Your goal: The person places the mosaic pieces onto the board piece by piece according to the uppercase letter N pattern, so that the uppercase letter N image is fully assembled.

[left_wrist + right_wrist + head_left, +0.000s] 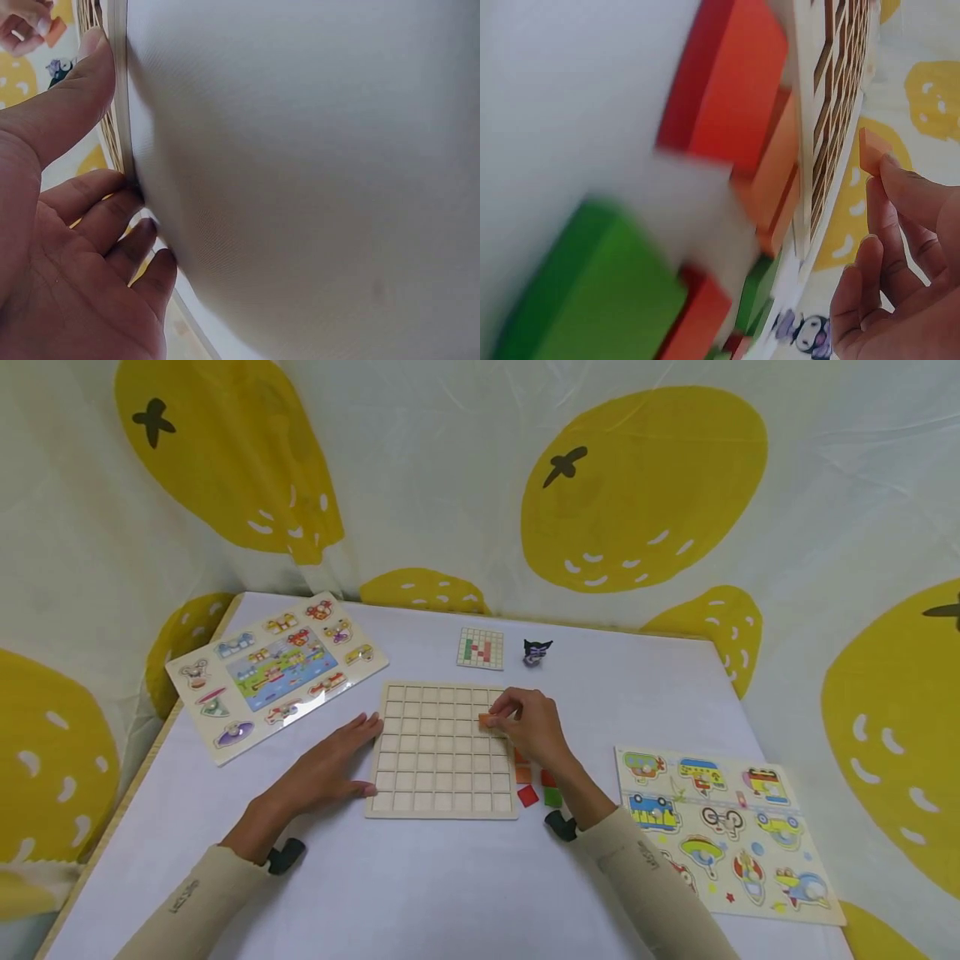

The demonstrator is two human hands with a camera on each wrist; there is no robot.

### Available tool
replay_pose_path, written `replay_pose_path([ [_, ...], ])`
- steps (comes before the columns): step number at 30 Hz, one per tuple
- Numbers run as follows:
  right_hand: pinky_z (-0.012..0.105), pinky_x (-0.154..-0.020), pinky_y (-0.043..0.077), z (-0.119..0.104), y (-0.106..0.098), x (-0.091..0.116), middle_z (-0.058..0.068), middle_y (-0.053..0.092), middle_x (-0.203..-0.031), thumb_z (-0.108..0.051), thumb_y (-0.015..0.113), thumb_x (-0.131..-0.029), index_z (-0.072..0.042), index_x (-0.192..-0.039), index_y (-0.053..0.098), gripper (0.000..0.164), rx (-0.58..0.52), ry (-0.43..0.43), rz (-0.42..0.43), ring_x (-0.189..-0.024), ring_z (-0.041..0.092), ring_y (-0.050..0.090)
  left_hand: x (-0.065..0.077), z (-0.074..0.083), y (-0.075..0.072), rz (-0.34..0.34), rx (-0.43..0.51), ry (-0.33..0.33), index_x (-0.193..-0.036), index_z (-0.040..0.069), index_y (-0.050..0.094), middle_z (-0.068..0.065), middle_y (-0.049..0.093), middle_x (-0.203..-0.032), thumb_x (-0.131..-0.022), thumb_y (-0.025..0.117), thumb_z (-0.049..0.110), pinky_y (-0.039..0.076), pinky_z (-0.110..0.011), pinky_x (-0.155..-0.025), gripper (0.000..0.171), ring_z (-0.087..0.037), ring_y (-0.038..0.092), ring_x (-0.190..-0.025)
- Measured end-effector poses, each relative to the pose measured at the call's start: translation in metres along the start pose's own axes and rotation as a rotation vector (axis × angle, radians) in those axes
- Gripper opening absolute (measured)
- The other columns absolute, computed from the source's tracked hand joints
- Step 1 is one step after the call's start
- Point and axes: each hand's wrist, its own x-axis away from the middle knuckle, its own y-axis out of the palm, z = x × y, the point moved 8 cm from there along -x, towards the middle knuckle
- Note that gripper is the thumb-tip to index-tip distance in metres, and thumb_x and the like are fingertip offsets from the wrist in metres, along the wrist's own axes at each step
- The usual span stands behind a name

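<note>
A wooden grid board (442, 762) with square cells lies in the middle of the table. My right hand (528, 722) pinches an orange square tile (484, 721) between thumb and fingertips, above the board's upper right cells; the right wrist view shows the tile (872, 150) held clear of the board. At the board's left edge my left hand (330, 768) rests with fingers spread, fingertips and thumb touching the rim. Beside the board's right edge lie loose tiles, among them a red one (528, 796), a green one (552, 797) and an orange one (522, 774), partly hidden by my right arm.
Behind the board lie a small pattern card (480, 648) with coloured squares and a small dark figurine (536, 652). A knobbed picture puzzle (277, 677) sits at the left back, and a vehicle puzzle (723, 835) at the right. A lemon-printed curtain (450, 468) hangs behind the table.
</note>
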Motion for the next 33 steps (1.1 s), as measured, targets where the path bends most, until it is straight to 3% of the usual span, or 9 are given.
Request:
replay_pose_path([
  [7,0.034,-0.077,0.049,-0.005,0.02,-0.004,-0.006,0.074,-0.084,-0.024,0.088,-0.089,-0.024,-0.09,0.077,0.011,-0.039,0.038,-0.057,-0.088,0.017,0.065,0.0,0.002,-0.001,0.001,0.011,0.005,-0.164,0.001,0.037,-0.018,0.033,-0.173,-0.079,0.094,0.024,0.031,-0.063,-0.127,0.105,-0.045,0.028,-0.161],
  [15,0.033,-0.077,0.05,-0.012,0.033,-0.007,-0.005,0.071,-0.083,-0.021,0.087,-0.09,-0.023,-0.087,0.078,0.01,-0.004,0.043,-0.072,-0.089,0.018,0.062,0.0,0.0,-0.001,0.009,0.015,-0.001,-0.164,0.001,0.037,-0.018,0.033,-0.173,-0.077,0.096,0.021,0.031,-0.062,-0.128,0.107,-0.044,0.028,-0.161],
  [27,0.034,-0.078,0.05,-0.017,0.039,-0.011,-0.004,0.07,-0.075,-0.016,0.087,-0.089,-0.019,-0.085,0.082,0.008,0.069,0.009,-0.071,-0.089,0.017,0.063,0.001,0.002,-0.002,0.009,0.017,-0.001,-0.163,0.001,0.038,-0.018,0.034,-0.173,-0.077,0.095,0.023,0.031,-0.063,-0.127,0.106,-0.045,0.029,-0.161],
  [33,0.037,-0.087,0.049,-0.018,0.035,-0.009,-0.005,0.072,-0.077,-0.017,0.088,-0.089,-0.019,-0.088,0.083,0.005,0.069,-0.008,-0.087,-0.094,0.018,0.062,0.001,0.002,-0.002,0.01,0.014,0.008,-0.163,0.001,0.038,-0.019,0.034,-0.172,-0.077,0.096,0.023,0.032,-0.063,-0.127,0.106,-0.046,0.029,-0.16],
])
